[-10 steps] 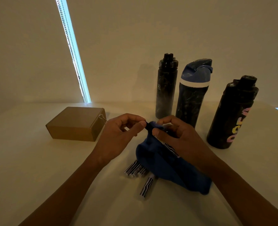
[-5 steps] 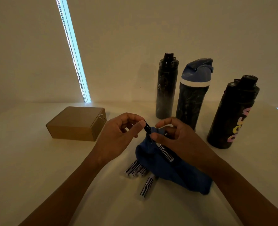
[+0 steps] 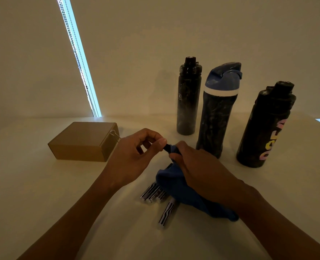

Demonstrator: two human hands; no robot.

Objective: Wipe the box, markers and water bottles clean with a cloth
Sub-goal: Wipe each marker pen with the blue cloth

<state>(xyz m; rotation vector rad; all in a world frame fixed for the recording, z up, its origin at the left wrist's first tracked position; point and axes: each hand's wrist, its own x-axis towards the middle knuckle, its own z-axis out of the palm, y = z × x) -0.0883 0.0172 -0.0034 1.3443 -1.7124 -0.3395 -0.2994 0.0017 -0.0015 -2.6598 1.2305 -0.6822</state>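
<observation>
A: Left hand point(image 3: 134, 158) first: thumb and fingertip pinch the black end of a marker point(image 3: 167, 148).
B: Right hand point(image 3: 198, 169) meets it, fingers curled round the blue cloth point(image 3: 170, 182), which wraps the rest of that marker.
A: Under the cloth's edge, striped markers point(image 3: 152, 193) lie on the counter point(image 3: 42, 194), partly covered.
B: Off to the left, a closed cardboard box point(image 3: 84, 141). Behind the hands, upright: a slim black bottle point(image 3: 188, 98), a blue-lidded bottle point(image 3: 217, 113) and a black lettered bottle point(image 3: 266, 126).
</observation>
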